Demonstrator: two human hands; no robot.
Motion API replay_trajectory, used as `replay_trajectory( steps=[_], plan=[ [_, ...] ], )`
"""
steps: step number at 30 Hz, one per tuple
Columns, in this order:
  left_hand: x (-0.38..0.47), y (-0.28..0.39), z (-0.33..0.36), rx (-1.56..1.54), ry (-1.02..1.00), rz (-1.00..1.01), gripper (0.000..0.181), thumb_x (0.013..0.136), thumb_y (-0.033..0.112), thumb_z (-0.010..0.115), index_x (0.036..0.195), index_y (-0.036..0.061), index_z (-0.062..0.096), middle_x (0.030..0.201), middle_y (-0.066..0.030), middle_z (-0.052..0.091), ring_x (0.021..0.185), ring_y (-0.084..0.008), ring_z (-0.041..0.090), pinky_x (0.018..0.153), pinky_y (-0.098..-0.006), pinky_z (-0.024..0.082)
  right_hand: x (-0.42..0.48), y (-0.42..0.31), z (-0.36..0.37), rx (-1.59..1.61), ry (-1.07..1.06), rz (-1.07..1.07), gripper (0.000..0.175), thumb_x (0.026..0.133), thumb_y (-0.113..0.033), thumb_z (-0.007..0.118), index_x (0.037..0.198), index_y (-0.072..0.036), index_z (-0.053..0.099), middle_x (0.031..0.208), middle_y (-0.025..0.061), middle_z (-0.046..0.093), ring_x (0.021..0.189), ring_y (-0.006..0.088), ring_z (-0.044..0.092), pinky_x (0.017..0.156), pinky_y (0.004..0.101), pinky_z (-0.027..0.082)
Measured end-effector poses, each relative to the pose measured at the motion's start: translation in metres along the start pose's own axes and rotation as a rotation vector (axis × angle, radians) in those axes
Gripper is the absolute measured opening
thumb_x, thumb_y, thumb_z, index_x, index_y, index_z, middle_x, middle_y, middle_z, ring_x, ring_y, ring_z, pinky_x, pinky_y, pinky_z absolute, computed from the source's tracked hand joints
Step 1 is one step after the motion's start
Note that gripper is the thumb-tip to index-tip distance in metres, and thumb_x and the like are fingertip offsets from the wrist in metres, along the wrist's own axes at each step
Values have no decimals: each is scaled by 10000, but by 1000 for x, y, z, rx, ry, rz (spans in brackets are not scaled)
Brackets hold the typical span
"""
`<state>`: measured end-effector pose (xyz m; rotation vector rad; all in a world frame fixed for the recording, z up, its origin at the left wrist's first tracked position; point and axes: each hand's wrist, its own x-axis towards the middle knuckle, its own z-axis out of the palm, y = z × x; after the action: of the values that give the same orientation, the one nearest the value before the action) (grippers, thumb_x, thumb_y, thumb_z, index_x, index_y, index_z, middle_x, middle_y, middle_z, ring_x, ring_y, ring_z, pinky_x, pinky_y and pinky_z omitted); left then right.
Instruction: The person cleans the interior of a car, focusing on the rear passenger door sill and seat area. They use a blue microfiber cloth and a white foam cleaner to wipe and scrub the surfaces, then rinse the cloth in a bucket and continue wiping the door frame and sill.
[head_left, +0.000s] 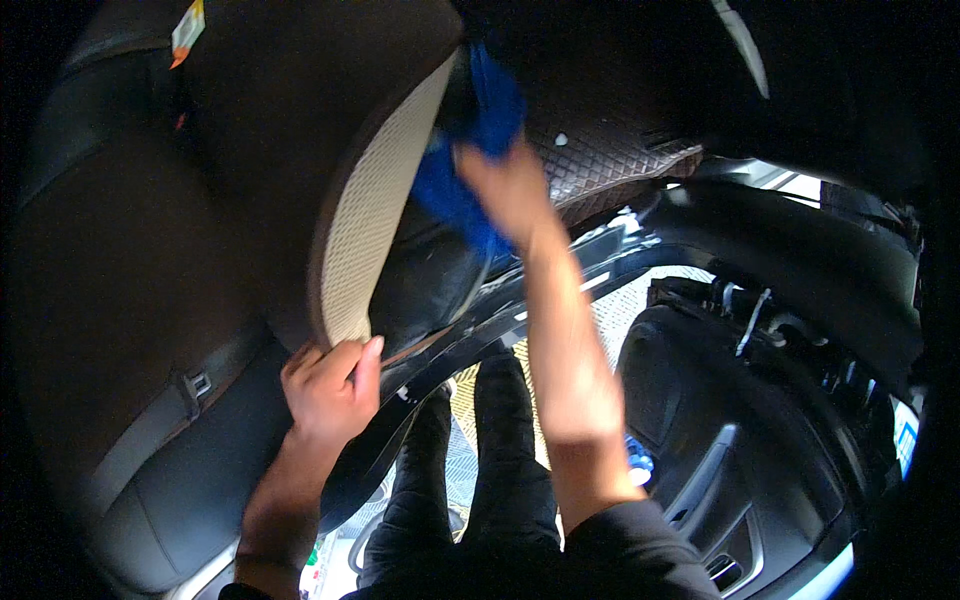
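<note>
My left hand (334, 390) grips the near end of a seat cushion cover (371, 217), lifted so its beige mesh underside shows beside a dark rim. My right hand (510, 187), blurred, holds a blue cloth (457, 187) against the black car seat (427, 274) just right of the raised cover. Part of the seat surface is hidden by the cloth and the hand.
A quilted brown floor mat (607, 161) with a small white object (561, 139) on it lies beyond the door sill (517, 292). The car door (720, 420) stands ajar at right. A seat belt buckle (199, 384) is at left.
</note>
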<state>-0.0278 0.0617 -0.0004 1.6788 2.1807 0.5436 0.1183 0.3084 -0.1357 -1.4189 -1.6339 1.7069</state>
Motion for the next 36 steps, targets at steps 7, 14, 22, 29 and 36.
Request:
replay_trajectory(
  steps=[7, 14, 22, 29, 36],
  plan=[
    [3, 11, 7, 47, -41, 5, 245, 881, 106, 810, 713, 34, 647, 611, -116, 585, 537, -287, 617, 521, -390, 484, -96, 104, 37, 376, 94, 188, 736, 961, -328, 754, 1556, -25, 444, 1370, 189, 675, 1232, 298, 658, 1096, 449, 500],
    [-13, 3, 33, 174, 2, -22, 271, 792, 21, 860, 827, 104, 605, 723, -99, 635, 612, -339, 614, 590, -441, 486, 140, 76, -19, 497, -97, 55, 707, 944, -575, 725, 1455, -100, 614, 1341, 220, 675, 1212, 344, 668, 1049, 504, 527],
    [-9, 7, 15, 121, 121, 31, 190, 797, -68, 752, 894, 57, 647, 735, -96, 618, 629, -312, 615, 601, -403, 489, -92, 171, 65, 779, 297, 448, 645, 1104, -476, 488, 1553, -15, 448, 1467, 171, 582, 1270, 273, 592, 1134, 429, 448],
    [-10, 11, -5, 211, 90, 88, 172, 818, -64, 692, 942, 55, 677, 839, -136, 683, 723, -380, 653, 672, -453, 520, -111, 32, 28, 205, 26, -328, 542, 1010, -305, 688, 1423, 24, 564, 1368, 241, 618, 1300, 343, 577, 1144, 491, 424],
    [-15, 6, -7, 197, 129, 156, 227, 744, -39, 736, 956, 41, 738, 779, -105, 653, 692, -302, 667, 654, -410, 552, -34, -21, 105, -1180, -268, -699, 491, 1049, -348, 477, 1414, -79, 665, 1497, 167, 614, 1460, 380, 471, 1267, 568, 250]
  ],
)
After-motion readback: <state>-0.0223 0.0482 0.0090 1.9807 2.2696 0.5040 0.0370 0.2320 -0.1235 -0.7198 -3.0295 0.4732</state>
